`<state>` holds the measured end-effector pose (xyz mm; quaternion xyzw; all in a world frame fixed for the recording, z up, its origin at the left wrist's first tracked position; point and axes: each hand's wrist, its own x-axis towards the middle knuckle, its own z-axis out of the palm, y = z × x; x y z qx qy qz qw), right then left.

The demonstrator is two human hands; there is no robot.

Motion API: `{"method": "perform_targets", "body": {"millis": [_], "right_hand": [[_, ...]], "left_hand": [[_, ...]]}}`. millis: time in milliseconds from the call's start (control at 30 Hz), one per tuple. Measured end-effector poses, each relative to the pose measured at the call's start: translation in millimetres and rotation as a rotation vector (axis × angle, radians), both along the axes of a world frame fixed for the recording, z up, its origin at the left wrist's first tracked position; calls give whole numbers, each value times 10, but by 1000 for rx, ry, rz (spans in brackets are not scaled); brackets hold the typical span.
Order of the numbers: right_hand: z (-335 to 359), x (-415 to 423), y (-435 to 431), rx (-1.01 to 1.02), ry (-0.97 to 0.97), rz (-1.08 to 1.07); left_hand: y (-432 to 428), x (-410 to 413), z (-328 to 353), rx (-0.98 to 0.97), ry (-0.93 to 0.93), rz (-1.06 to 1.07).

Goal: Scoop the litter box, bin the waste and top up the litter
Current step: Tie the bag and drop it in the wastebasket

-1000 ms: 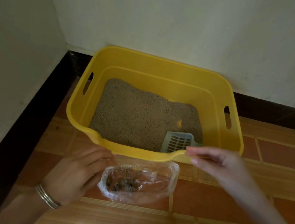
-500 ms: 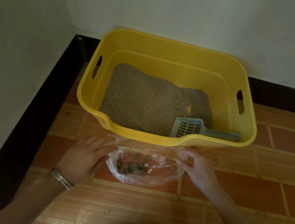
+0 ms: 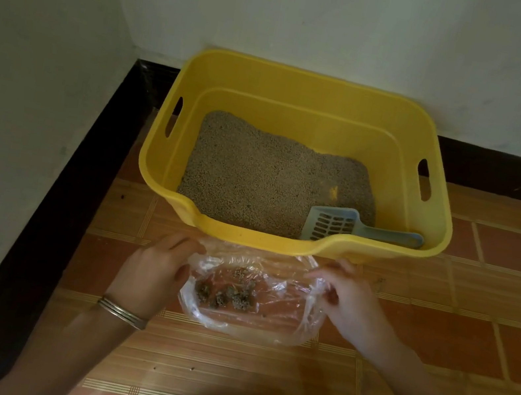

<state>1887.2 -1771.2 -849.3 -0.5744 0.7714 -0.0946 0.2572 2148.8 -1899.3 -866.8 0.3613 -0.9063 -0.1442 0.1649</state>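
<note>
A yellow litter box (image 3: 309, 87) stands in the corner on the tiled floor, holding tan litter (image 3: 256, 172). A grey-blue slotted scoop (image 3: 338, 223) lies inside at the front right, handle pointing right. In front of the box lies a clear plastic bag (image 3: 269, 317) with dark waste clumps (image 3: 225, 292) inside. My left hand (image 3: 152, 272) grips the bag's left edge. My right hand (image 3: 352, 300) pinches the bag's right edge. Both hands hold the bag's mouth apart, just below the box's front rim.
White walls (image 3: 319, 16) meet in a corner behind and to the left of the box, with a black skirting (image 3: 83, 166) along them. Orange floor tiles (image 3: 490, 325) stretch to the right and toward me. A metal bangle (image 3: 122, 312) circles my left wrist.
My right hand let go of the scoop, which now rests in the box, and came down to take the bag's right edge. The left hand stayed at the bag.
</note>
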Motion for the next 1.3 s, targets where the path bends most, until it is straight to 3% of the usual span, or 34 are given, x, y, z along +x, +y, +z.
{"method": "perform_targets", "body": {"millis": [200, 467, 567, 733, 900, 1000, 1133, 1233, 1300], "right_hand": [[59, 97, 20, 152, 136, 234], [-9, 122, 47, 234, 420, 362], [31, 77, 50, 99, 343, 338], [188, 15, 61, -267, 219, 178], [485, -33, 74, -365, 28, 89], [621, -7, 35, -414, 15, 116], [799, 66, -25, -463, -135, 114], [945, 140, -64, -500, -255, 82], [974, 157, -100, -526, -206, 103]], "left_hand": [[61, -7, 281, -40, 153, 80], [78, -41, 189, 172, 295, 60], [134, -8, 127, 218, 161, 90], [183, 36, 109, 380, -251, 382], [161, 29, 201, 383, -245, 433], [154, -5, 327, 277, -154, 457], [103, -32, 493, 158, 126, 374], [65, -48, 660, 185, 304, 364], [53, -53, 755, 200, 394, 357]]}}
